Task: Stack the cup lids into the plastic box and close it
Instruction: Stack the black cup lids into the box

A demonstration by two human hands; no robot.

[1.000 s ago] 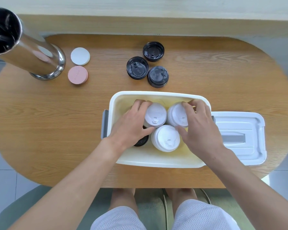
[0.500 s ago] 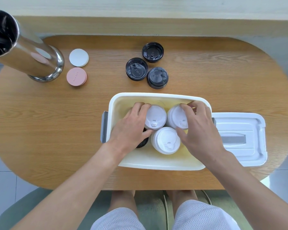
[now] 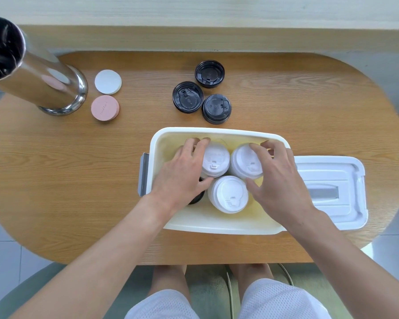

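Note:
The white plastic box stands open at the table's front middle. Inside it are three stacks of white cup lids: a left rear stack, a right rear stack and a front stack. My left hand grips the left rear stack, fingers curled round its far side. A black lid peeks out under that hand. My right hand grips the right rear stack. The box's white cover lies to the right of the box. Three black lids lie behind the box.
A tall steel tumbler stands at the table's far left. Beside it lie a white round coaster and a pink one. The wooden oval table ends close behind the black lids at a wall ledge.
Both hands stay on the rear white stacks; fingers have shifted slightly round them. The view has tilted a little, so everything sits lower in the frame.

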